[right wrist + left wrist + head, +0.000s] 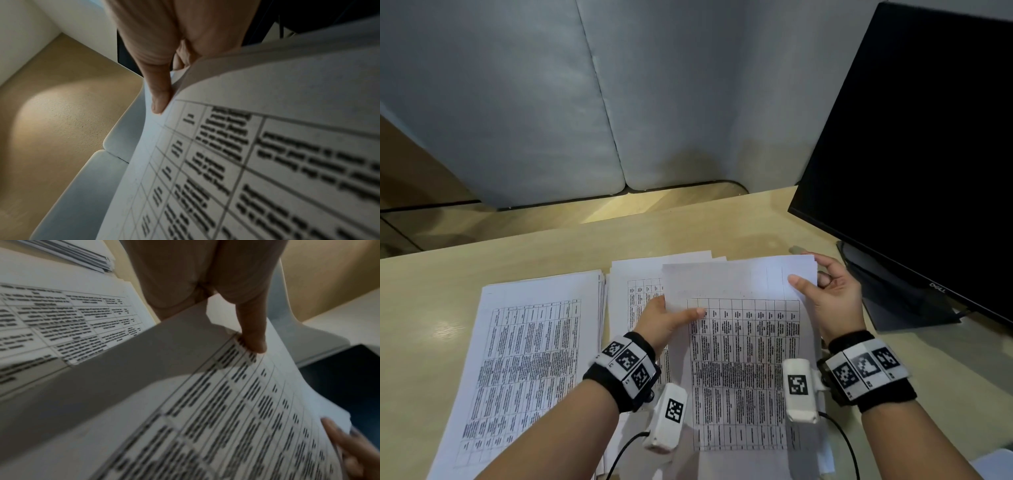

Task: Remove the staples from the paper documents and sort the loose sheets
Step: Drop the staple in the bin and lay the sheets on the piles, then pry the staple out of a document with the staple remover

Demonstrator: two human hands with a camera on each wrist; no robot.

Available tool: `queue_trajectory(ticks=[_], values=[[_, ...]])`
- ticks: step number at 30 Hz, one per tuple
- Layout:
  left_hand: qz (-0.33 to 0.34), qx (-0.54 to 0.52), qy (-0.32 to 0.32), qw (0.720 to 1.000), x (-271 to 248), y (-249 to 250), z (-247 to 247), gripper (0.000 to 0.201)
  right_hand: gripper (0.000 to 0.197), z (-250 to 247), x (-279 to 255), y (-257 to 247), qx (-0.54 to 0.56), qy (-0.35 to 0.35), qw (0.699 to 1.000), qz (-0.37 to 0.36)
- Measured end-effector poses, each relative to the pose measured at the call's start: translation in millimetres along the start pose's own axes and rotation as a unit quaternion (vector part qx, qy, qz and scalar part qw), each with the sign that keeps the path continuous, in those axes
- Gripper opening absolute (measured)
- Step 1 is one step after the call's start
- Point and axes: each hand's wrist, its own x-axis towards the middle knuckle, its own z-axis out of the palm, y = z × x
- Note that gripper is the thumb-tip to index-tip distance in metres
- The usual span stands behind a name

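Both hands hold the white printed paper sheet (743, 342) above the pale wooden desk (551, 246), the left hand (667, 320) pinching its left edge and the right hand (828, 298) its far right corner, so lowering it flat and square onto a pile should work best.

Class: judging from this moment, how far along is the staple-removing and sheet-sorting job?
Done, apparently: a left stack and a middle stack already lie on the desk. In hand: the left hand and right hand each pinch the held sheets. Left: placing these. No staple or remover is visible, so I cannot tell whether any staples remain.
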Motion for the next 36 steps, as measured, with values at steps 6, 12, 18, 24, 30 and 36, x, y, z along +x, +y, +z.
queue_trajectory(ticks=[6,12,18,24,30,36], values=[[-0.011,0.002,0.019,1.000,-1,-2,3,0.027,0.043,0,-2,-3,0.000,-0.021,1.000,0.004],[-0.020,0.002,0.035,0.999,0,0,7,0.066,0.063,0,-4,2,-0.020,-0.016,0.999,-0.026],[-0.027,0.017,0.054,0.998,0,-1,8,0.074,0.026,-2,-2,8,-0.023,0.022,0.999,-0.013],[-0.025,0.004,0.070,0.997,0,2,9,0.075,0.017,1,-1,1,-0.013,-0.013,1.000,-0.019],[-0.029,0.018,0.089,0.995,10,-12,4,0.097,0.020,0,-1,2,-0.025,-0.022,0.999,0.008],[-0.022,0.006,0.068,0.997,3,-3,7,0.034,0.017,-1,1,9,-0.041,-0.012,0.999,0.024]])
